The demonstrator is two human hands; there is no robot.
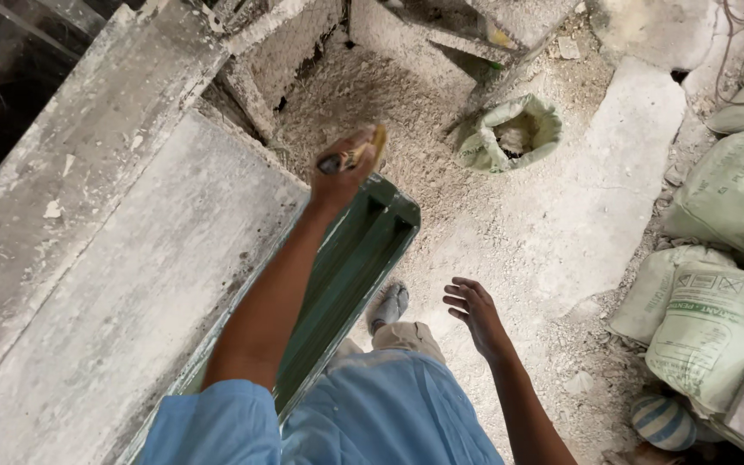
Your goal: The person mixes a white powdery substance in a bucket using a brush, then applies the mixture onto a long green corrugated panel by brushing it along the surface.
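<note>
Over on the left there's a big dusty concrete slab (122,258) running near to far, with a green metal channel (350,267) lying along its right edge. The left hand (342,176) is stretched out far over the channel's end, arm nearly straight, fingers wrapped tight around a tool (356,155) with a yellowish handle and a dark tip, can't tell exactly what kind. Moving right, the right hand (474,308) hangs low and loose, fingers spread, holding nothing, just above the rubble floor near a dusty shoe (387,306). Further right, an open green sack (510,133) sits far off, and 2 filled sacks (708,319) are piled at the right edge.
</note>
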